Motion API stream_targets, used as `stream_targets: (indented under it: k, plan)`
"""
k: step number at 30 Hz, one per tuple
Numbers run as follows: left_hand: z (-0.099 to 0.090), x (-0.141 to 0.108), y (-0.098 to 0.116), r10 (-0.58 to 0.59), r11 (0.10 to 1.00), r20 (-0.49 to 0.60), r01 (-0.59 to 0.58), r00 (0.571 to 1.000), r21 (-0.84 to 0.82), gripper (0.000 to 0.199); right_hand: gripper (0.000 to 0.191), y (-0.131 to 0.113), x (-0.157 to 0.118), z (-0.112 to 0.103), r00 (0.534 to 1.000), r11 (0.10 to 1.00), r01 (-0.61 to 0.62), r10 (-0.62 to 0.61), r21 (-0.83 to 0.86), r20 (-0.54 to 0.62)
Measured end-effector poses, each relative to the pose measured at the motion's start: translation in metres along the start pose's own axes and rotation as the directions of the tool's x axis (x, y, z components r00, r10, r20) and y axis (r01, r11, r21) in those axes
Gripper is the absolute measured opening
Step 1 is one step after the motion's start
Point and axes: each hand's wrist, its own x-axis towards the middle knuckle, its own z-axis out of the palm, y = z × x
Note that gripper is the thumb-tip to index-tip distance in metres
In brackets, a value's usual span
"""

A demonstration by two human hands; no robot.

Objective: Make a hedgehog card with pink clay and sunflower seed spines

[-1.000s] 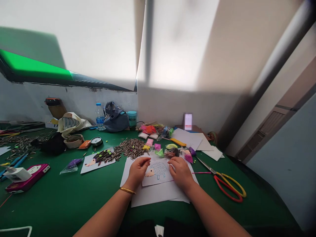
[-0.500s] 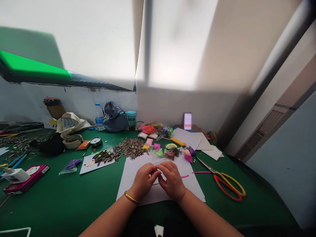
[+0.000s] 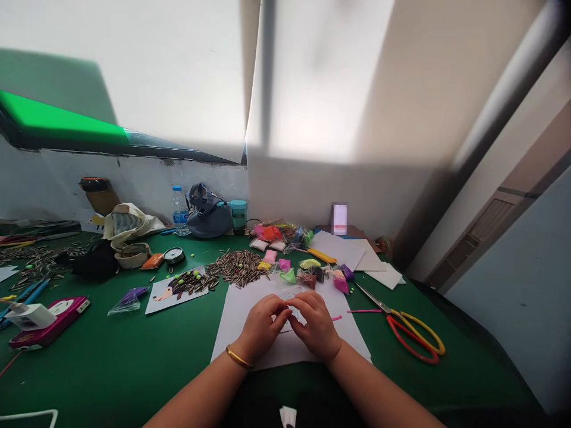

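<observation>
"White paper sheet [image 3: 250,324], where is it lying?"

"Flat on the green desk mat [image 3: 134,368], at the middle of the desk towards its near edge, right under my hands. They rest over the sheet's near half, and a faint pencil outline [image 3: 288,295] shows just beyond my fingers."

"How do your hands stand?"

"Narrow, close together. My left hand [image 3: 261,329], with a gold bangle [image 3: 239,358] on its wrist, and my right hand [image 3: 317,326] are both curled inward, and my fingertips [image 3: 279,306] almost meet above the sheet. Whether they pinch something small, I can't tell; my fingers hide it."

"What lies closest?"

"A short pink strand [image 3: 336,318] sits on the sheet just beside my right hand. Past the far edge of the sheet are a heap of striped sunflower seeds [image 3: 238,267] and small plastic bags of coloured clay [image 3: 307,279]. Left of the sheet lies a hedgehog picture with seed spines [image 3: 176,291], and to the right, well apart from my hand, lie steel scissors with red and yellow handles [image 3: 413,336]."
</observation>
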Motion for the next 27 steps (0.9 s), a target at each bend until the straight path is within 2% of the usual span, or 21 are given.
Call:
stream_targets:
  k: [5,10,14,18,22,24,27]
  plan:
    - [0.001,0.0,0.004,0.009,1.0,-0.03,-0.009,1.0,0.002,0.004,0.024,0.0,-0.001,-0.001,1.0,1.0,-0.002,0.002,-0.012,0.012]
    - [-0.003,0.001,0.003,0.024,1.0,-0.071,-0.025,0.997,-0.018,0.017,0.033,0.012,-0.003,-0.002,0.994,0.99,-0.107,0.109,-0.089,0.024]
    - [-0.007,0.003,-0.006,-0.018,1.0,-0.13,0.016,0.991,-0.018,0.027,0.044,0.027,-0.005,-0.002,0.95,0.942,-0.258,0.288,-0.213,0.119]
    - [-0.006,0.005,-0.018,-0.032,0.997,-0.202,0.017,0.979,-0.076,0.014,0.046,0.031,-0.007,0.001,0.899,0.895,-0.308,0.385,-0.323,0.21]
    - [-0.003,0.006,-0.023,-0.01,0.995,-0.211,-0.012,0.978,-0.102,0.016,0.042,0.03,-0.007,0.003,0.903,0.89,-0.287,0.375,-0.354,0.211]
    - [-0.003,0.005,-0.021,0.0,0.996,-0.192,-0.018,0.981,-0.093,0.014,0.04,0.028,-0.007,0.002,0.926,0.904,-0.269,0.338,-0.332,0.17]
    - [-0.003,0.004,-0.015,-0.002,0.998,-0.163,-0.009,0.987,-0.068,0.005,0.038,0.024,-0.006,-0.001,0.971,0.949,-0.193,0.221,-0.251,0.09]
